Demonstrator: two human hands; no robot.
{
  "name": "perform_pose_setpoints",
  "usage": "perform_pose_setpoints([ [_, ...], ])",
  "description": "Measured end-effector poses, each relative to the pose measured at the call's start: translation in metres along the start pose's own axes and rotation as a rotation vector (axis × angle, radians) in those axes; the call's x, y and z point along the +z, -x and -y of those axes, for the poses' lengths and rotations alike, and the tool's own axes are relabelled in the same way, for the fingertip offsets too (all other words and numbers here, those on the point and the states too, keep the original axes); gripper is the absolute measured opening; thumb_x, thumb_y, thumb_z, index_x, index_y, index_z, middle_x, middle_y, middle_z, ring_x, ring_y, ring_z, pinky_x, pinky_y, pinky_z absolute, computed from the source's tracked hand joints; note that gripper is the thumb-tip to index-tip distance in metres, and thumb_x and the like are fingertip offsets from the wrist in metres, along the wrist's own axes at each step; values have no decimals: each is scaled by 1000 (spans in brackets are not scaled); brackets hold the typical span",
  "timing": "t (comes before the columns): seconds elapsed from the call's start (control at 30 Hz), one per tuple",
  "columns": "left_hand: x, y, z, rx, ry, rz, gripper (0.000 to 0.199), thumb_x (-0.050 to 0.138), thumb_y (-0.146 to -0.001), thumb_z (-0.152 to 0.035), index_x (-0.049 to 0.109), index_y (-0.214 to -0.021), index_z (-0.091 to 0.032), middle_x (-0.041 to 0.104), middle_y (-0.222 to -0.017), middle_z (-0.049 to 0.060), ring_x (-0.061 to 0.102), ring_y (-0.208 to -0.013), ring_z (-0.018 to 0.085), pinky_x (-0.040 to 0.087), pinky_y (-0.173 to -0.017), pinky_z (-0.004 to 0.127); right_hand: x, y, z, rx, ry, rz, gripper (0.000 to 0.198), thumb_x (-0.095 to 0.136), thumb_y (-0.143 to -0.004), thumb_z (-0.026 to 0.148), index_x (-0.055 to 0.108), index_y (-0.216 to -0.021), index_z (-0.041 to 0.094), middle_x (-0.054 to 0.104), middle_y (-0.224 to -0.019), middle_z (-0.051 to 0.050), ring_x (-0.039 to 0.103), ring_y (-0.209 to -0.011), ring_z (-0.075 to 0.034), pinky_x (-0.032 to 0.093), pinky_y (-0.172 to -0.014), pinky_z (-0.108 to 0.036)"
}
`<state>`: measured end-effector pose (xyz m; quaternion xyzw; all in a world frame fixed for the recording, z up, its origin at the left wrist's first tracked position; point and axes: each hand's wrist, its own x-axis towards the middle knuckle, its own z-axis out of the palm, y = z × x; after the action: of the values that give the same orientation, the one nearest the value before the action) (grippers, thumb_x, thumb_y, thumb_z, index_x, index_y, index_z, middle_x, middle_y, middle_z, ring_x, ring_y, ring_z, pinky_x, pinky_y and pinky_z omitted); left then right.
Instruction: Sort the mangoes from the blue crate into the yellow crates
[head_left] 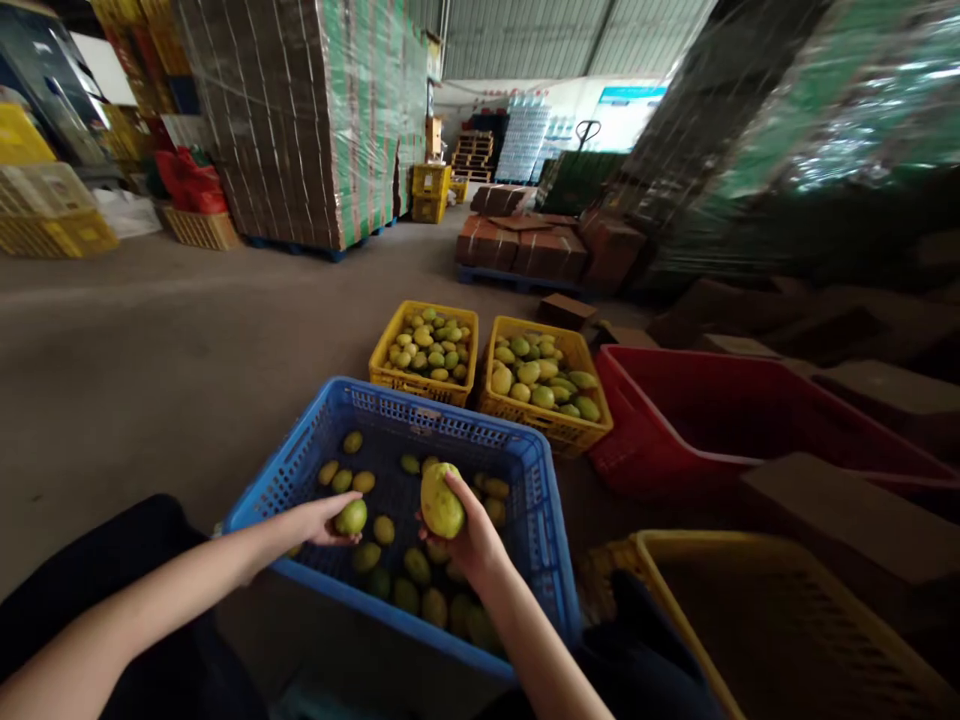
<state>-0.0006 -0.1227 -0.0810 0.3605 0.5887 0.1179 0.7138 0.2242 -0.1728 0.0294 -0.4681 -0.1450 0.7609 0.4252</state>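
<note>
My right hand (474, 535) is wrapped round a large, lumpy yellow-green lemon (442, 502), held above the blue basket. To its left, my left hand (324, 522) has its fingers closed on a smaller, greener lemon (351, 517), also over the basket. The blue plastic basket (551, 520) stands between my knees with slotted walls. Several green and yellow lemons (417, 566) lie loose on its bottom, mostly at the near side. My right hand and forearm hide some of them.
Beyond the basket stand two yellow crates, the left crate (375, 372) and the right crate (559, 425), both full of lemons. A red tub (630, 440) and another yellow crate (675, 600) are at right. Wrapped carton stacks (262, 120) and a low pallet of cartons (517, 250) stand behind.
</note>
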Motion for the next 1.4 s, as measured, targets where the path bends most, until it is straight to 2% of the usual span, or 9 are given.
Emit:
perform_pose_setpoints([
  [0.13,15,-15,-107,270,-202,-265,43,44,-88,-53,59,-75,-15,63,-61,6,64,-66,20,55,-67,37,-9,9,6,-1,-94,20,37,49,-84,52,60,-83,17,64,-59,-3,57,-43,-14,42,-40,-23],
  [0.27,28,-24,-227,394,-388,-494,58,34,-91,-56,54,-115,-7,67,-101,19,65,-90,24,53,-76,36,-5,15,7,8,-143,27,35,48,-85,50,60,-81,16,64,-60,-3,58,-44,-13,41,-39,-22],
  [0.37,34,-23,-252,407,-613,-638,60,38,-91,-50,49,-124,-2,54,-126,29,53,-118,33,45,-92,42,2,14,6,13,-149,60,37,50,-84,51,60,-80,15,62,-57,-3,56,-44,-13,40,-38,-21],
  [0.47,36,-11,-210,404,-873,-604,44,53,-85,-40,62,-111,-6,57,-125,26,48,-124,36,37,-100,42,5,12,4,42,-181,112,37,56,-81,51,60,-82,14,62,-58,-3,58,-48,-13,42,-40,-20],
  [0.63,19,11,-75,261,-1203,-391,31,55,-81,-38,73,-82,-13,71,-100,20,64,-103,33,46,-86,37,0,4,-9,101,-107,143,44,50,-83,54,60,-82,10,62,-57,-6,60,-46,-13,46,-43,-19],
  [0.77,-4,9,11,162,-1385,-245,43,41,-89,-43,73,-90,-15,71,-101,19,66,-100,31,47,-81,38,-12,-9,-27,188,-119,86,43,46,-85,50,59,-81,9,63,-60,-8,61,-48,-14,48,-43,-19],
  [0.83,-10,3,37,129,-1435,-291,43,36,-91,-40,72,-93,-17,71,-101,17,66,-100,29,47,-80,37,-22,-18,-38,195,-166,-14,35,53,-82,46,57,-82,11,62,-62,-6,61,-51,-13,48,-43,-19],
  [1.1,-4,7,61,517,-1292,-376,41,26,-93,-29,66,-85,-27,71,-89,9,68,-87,24,46,-74,31,-69,-45,-36,119,-217,-390,30,63,-77,45,51,-74,18,55,-57,0,54,-47,-11,40,-38,-17],
  [1.4,0,-4,63,474,-1264,-337,42,28,-90,-26,70,-89,-28,72,-92,13,67,-93,28,49,-83,40,-94,-80,65,-167,-41,-548,22,59,-78,38,50,-76,18,54,-59,1,55,-51,-13,49,-47,-25],
])
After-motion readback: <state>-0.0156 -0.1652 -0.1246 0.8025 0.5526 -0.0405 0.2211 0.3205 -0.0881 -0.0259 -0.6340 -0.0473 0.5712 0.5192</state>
